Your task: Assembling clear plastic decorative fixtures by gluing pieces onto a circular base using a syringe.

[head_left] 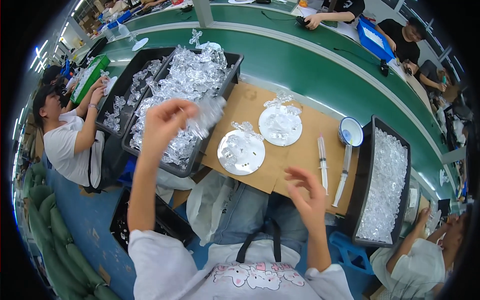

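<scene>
My left hand (167,120) pinches a clear plastic piece (207,117), blurred by motion, above the right edge of a black bin (233,82). That bin is heaped with clear plastic figures (187,80). My right hand (306,191) hovers at the near edge of the cardboard sheet (295,162), fingers apart, holding nothing. Between the hands lies a white round disc (250,164), with clear pieces on it. A second white disc (280,140) behind it also carries clear pieces. Two syringes (322,161) lie to the right, near a blue-rimmed bowl (351,132).
At the right stands a black bin (354,220) full of small clear parts (382,187). Another black bin (107,117) with clear figures is at the left, beside a seated co-worker (70,130). A green conveyor surface (295,62) runs behind. Below is a dark crate (170,225).
</scene>
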A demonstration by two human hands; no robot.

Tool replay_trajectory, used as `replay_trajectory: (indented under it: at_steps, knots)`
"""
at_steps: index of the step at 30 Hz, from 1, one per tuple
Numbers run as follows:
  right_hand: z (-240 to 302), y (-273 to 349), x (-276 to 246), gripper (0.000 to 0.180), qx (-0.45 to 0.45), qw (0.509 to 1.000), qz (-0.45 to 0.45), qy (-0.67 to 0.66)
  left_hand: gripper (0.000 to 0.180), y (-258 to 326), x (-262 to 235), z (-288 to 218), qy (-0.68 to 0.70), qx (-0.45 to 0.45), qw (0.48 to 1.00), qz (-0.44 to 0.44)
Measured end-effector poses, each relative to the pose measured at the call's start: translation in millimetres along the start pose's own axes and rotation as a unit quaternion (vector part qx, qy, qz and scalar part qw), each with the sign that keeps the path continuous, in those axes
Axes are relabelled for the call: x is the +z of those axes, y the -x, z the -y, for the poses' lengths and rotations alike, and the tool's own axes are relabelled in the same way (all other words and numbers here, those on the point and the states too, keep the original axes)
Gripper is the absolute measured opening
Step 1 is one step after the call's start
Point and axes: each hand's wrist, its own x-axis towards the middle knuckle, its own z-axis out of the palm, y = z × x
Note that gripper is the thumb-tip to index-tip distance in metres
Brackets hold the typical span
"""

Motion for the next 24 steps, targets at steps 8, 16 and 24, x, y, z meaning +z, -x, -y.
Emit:
replay_trajectory:
  at_steps: [8, 16, 24]
  knots:
    - [16.5, -75.6, -1.3, 0.039, -0.121, 0.971, -0.074, 0.193, 0.006, 100.9, 80.7, 19.7, 0.255, -0.026, 0.966, -0.018]
    - [20.7, -92.1, -0.2, 0.041, -0.069, 0.972, 0.146, 0.172, 0.009, 137.9, 106.7, 50.0, 0.331, -0.152, 0.93, -0.055]
    - [-48.6, -50.0, 24.2, 0.036, 0.188, 0.963, 0.18, -0.064, 0.018, 112.3, 127.5, 61.4, 0.159, -0.071, 0.982, -0.071]
